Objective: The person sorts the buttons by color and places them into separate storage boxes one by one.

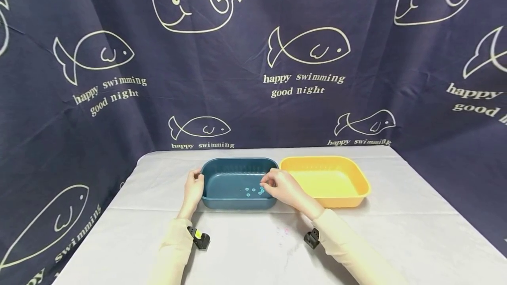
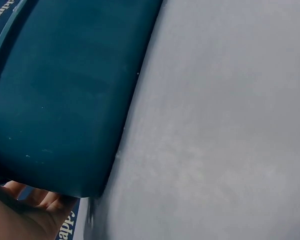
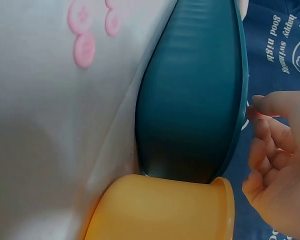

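A dark blue plastic bin stands on the table, with several small light-blue rings on its floor, mostly toward the right. At the bin's left end, my left hand grips the rim; its fingers lie against the outside of the end wall. Over the right part of the bin is my right hand, its thumb and forefinger tips close together above the rings. The other fingers are curled. Anything between the fingertips is too small to make out.
A yellow bin stands beside the blue one on the right, nearly touching it. Small pink rings lie on the white tablecloth in front of the bins. A dark blue fish-print curtain hangs behind the table.
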`<state>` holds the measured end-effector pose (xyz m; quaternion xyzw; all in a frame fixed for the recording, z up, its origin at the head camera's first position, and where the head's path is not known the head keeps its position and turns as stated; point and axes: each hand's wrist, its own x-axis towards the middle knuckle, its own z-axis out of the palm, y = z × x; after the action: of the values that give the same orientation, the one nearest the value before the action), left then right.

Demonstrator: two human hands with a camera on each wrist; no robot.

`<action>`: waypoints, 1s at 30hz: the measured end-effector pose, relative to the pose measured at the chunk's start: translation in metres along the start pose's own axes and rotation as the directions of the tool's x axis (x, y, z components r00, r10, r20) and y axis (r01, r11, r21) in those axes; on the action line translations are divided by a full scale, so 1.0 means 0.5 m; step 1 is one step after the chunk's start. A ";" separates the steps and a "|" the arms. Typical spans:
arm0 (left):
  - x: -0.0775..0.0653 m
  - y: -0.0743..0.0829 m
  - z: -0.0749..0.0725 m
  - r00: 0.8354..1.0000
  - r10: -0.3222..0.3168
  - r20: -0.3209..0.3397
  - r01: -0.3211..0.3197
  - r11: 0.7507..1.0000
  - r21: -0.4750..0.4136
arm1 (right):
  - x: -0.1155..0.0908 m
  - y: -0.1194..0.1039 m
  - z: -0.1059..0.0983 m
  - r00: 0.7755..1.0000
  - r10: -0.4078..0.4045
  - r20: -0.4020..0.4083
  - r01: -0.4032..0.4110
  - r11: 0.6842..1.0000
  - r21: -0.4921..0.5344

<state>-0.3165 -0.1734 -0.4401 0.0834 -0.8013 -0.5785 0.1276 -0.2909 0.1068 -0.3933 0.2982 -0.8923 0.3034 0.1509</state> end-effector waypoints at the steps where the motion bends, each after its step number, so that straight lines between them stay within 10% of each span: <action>1: 0.001 0.000 0.000 1.000 0.000 0.000 0.000 1.000 0.000 | -0.002 -0.001 -0.001 1.000 -0.001 0.000 0.001 1.000 0.001; 30: 0.000 0.000 -0.001 1.000 -0.013 0.016 0.013 1.000 0.019 | -0.070 -0.024 -0.023 0.996 -0.091 -0.025 0.091 0.996 -0.016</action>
<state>-0.3165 -0.1741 -0.4400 0.0849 -0.8072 -0.5725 0.1165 -0.2553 0.1218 -0.3946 0.3335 -0.8781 0.2935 0.1780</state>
